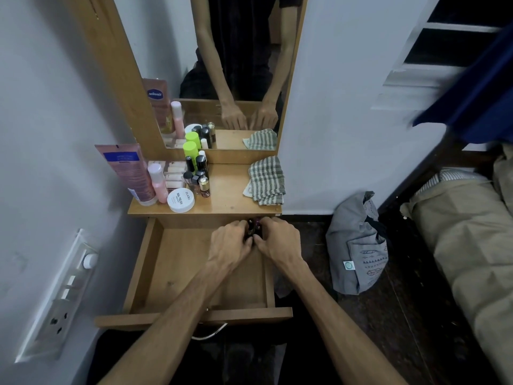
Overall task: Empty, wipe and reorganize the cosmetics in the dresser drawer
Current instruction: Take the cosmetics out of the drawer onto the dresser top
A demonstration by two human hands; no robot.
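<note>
The wooden drawer [166, 273] is pulled out below the dresser top [230, 201]. At its back right, my left hand [230, 245] and my right hand [277, 243] curl together round a few small dark bottles [254, 226], which are mostly hidden by my fingers. The rest of the drawer floor shows bare wood. On the dresser top's left stand a pink tube [130, 173], a pink bottle [158, 182], a white nail polish remover tub [181, 200], a green-capped bottle [190, 151] and several small dark bottles [200, 176].
A folded striped cloth [266, 180] lies on the dresser top's right. The mirror [230, 70] rises behind it. A grey bag [358, 245] sits on the dark floor at right, bedding [472, 245] beyond. A switch panel [61, 295] is on the left wall.
</note>
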